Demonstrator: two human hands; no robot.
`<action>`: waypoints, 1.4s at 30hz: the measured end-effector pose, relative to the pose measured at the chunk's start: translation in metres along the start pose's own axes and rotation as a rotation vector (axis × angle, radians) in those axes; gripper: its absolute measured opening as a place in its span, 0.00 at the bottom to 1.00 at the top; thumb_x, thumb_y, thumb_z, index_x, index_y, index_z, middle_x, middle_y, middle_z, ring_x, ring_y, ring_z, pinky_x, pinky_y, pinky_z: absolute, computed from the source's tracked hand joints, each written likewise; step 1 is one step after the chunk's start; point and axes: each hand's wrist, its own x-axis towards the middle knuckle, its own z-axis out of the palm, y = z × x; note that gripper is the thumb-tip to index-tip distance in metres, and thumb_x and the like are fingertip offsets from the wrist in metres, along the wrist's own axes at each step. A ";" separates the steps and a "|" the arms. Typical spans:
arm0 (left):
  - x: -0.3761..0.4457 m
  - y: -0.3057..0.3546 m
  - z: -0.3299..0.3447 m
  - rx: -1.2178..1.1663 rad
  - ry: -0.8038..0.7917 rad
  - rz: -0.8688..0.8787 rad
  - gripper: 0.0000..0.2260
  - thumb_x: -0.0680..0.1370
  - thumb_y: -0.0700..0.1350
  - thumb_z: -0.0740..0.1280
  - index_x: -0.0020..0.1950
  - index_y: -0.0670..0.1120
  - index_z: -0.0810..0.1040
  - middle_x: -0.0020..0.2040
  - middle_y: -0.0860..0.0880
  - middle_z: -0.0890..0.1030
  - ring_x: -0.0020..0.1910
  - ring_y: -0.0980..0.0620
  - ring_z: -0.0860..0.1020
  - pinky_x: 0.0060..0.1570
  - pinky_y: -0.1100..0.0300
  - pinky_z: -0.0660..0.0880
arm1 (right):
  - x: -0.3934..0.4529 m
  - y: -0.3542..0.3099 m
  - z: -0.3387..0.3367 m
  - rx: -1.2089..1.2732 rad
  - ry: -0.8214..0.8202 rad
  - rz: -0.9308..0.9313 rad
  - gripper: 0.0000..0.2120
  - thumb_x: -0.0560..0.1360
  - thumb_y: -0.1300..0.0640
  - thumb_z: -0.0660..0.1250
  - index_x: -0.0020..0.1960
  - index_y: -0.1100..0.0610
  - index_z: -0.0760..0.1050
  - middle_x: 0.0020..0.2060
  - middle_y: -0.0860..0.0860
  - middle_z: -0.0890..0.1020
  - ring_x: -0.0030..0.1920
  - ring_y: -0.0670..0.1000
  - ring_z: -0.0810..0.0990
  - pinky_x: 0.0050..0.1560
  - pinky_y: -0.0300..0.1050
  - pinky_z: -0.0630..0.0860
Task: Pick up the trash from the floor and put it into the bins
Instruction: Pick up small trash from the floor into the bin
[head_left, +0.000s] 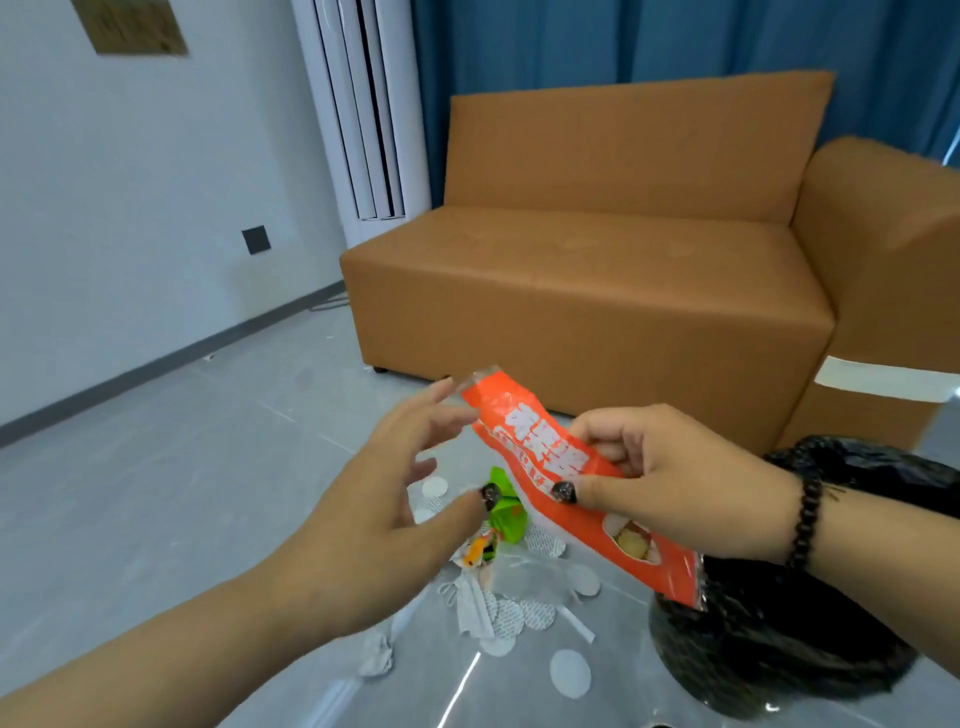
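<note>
The orange wrapper (561, 467) is pinched by the right hand (675, 483); the left hand (384, 514) is released. It should be carried fully over the black-lined bin (779, 649) before release.

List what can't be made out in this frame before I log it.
- Bin, head view: the inside is dark under its black liner, contents unreadable; the right hand and orange wrapper cover part of the rim.
- Wrapper print: blurred, illegible.
- Floor litter: partly behind the left hand; the green piece is unidentifiable.
- Wall plaque: cut off by the top edge, blurred.
</note>
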 end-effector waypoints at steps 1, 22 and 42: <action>0.000 0.008 0.003 0.010 -0.040 0.040 0.23 0.71 0.56 0.70 0.63 0.69 0.68 0.73 0.67 0.59 0.70 0.69 0.62 0.62 0.67 0.67 | 0.000 -0.005 -0.001 0.080 -0.016 0.016 0.05 0.74 0.63 0.69 0.49 0.56 0.78 0.44 0.54 0.86 0.45 0.60 0.84 0.48 0.58 0.80; -0.002 0.006 -0.021 -0.449 0.022 -0.337 0.17 0.65 0.45 0.71 0.53 0.45 0.81 0.40 0.42 0.86 0.38 0.48 0.85 0.36 0.62 0.80 | 0.014 -0.035 0.025 0.117 0.035 0.069 0.19 0.65 0.62 0.76 0.54 0.50 0.79 0.50 0.45 0.83 0.48 0.48 0.83 0.51 0.48 0.81; -0.009 -0.001 -0.017 -0.555 -0.198 -0.640 0.08 0.75 0.37 0.69 0.53 0.44 0.79 0.46 0.35 0.84 0.33 0.47 0.80 0.29 0.62 0.78 | 0.013 -0.023 0.052 0.568 0.096 0.188 0.12 0.72 0.67 0.68 0.53 0.56 0.73 0.45 0.58 0.81 0.33 0.53 0.81 0.25 0.41 0.75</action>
